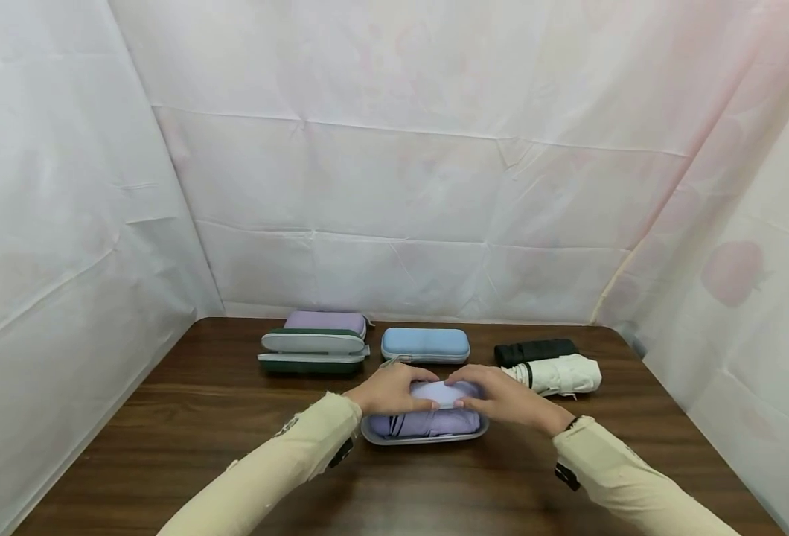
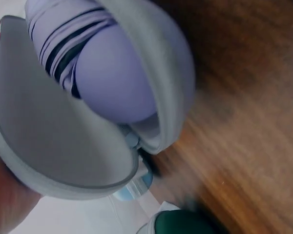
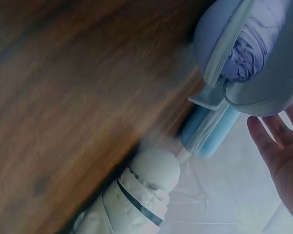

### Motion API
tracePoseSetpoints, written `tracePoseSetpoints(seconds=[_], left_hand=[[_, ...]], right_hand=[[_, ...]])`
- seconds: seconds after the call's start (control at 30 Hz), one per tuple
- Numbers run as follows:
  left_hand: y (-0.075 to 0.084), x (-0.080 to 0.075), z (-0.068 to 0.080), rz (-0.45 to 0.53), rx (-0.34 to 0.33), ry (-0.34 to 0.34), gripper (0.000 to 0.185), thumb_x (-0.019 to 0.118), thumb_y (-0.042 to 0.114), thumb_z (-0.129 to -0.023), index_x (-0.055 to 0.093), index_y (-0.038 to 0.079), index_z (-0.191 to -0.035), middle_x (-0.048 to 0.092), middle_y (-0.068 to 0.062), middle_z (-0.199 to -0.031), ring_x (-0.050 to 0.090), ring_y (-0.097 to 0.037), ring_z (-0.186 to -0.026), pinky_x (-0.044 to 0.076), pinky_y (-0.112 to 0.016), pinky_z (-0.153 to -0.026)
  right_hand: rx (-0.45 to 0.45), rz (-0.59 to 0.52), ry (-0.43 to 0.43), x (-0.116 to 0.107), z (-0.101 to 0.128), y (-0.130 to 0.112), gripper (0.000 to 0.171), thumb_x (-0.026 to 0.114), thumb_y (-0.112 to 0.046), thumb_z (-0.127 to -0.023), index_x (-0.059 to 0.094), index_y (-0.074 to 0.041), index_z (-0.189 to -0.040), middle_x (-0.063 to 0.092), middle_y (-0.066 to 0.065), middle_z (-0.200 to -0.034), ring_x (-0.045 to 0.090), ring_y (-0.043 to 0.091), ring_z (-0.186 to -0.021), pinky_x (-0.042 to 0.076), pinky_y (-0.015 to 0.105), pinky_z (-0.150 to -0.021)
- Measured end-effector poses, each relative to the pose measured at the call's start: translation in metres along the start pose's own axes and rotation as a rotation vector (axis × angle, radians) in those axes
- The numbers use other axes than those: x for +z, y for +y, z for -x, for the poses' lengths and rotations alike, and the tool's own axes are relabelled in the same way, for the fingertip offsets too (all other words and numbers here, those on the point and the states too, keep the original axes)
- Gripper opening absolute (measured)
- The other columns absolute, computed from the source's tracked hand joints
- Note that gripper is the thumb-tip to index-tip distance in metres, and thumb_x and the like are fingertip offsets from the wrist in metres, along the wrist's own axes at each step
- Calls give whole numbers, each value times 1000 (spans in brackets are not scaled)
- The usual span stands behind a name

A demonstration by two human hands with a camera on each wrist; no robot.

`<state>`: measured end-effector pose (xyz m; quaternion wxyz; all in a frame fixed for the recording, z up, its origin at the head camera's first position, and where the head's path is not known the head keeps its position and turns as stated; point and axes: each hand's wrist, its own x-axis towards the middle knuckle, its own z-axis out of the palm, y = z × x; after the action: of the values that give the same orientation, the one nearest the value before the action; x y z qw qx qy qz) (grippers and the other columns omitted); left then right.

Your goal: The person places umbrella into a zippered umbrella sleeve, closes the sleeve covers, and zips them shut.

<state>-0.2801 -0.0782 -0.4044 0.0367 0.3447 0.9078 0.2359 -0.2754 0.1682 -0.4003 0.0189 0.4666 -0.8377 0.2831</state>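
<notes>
One grey hard-shell case [image 1: 424, 434] lies open near the middle of the table [image 1: 187, 439], a little toward its front edge, with one folded lilac umbrella [image 1: 428, 423] inside; its rounded lid stands half-raised over the umbrella's smooth, domed end. Both hands rest on top of it: the left hand [image 1: 394, 388] curls its fingers over the lid's left part, holding it, and the right hand [image 1: 502, 396] lies on the right part with fingers fairly straight, not clasped. Both forearms wear cream sleeves and reach in from the front edge. Toward the back edge stand three more oblong, rounded cases: a blue case [image 1: 425, 345], a green case [image 1: 314, 351] partly open, and a lilac case [image 1: 325, 321] behind it. Toward the right edge lie two more folded fabric umbrellas, a white umbrella [image 1: 558, 374] and a black umbrella [image 1: 535, 350], side by side. The table is dark, wood-grained.
</notes>
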Motion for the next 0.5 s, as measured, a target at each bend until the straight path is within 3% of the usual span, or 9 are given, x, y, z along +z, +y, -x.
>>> tracePoseSetpoints(seconds=[0.17,0.5], left_hand=[[4,6,7,-28,6,44,50,71,44,-83,65,15,-123,65,8,-112,57,-3,-93,47,-23,-77],[7,20,16,-101,2,140,51,77,44,-77,66,18,-119,66,5,-113,53,-9,-91,44,-25,-75]], right_hand=[[-28,-25,36,4,2,-2,28,68,-17,-90,63,-8,-116,63,2,-115,58,15,-104,48,35,-84],[-19,63,83,16,7,-4,29,74,-14,-84,65,-11,-111,63,0,-113,56,19,-108,47,41,-87]])
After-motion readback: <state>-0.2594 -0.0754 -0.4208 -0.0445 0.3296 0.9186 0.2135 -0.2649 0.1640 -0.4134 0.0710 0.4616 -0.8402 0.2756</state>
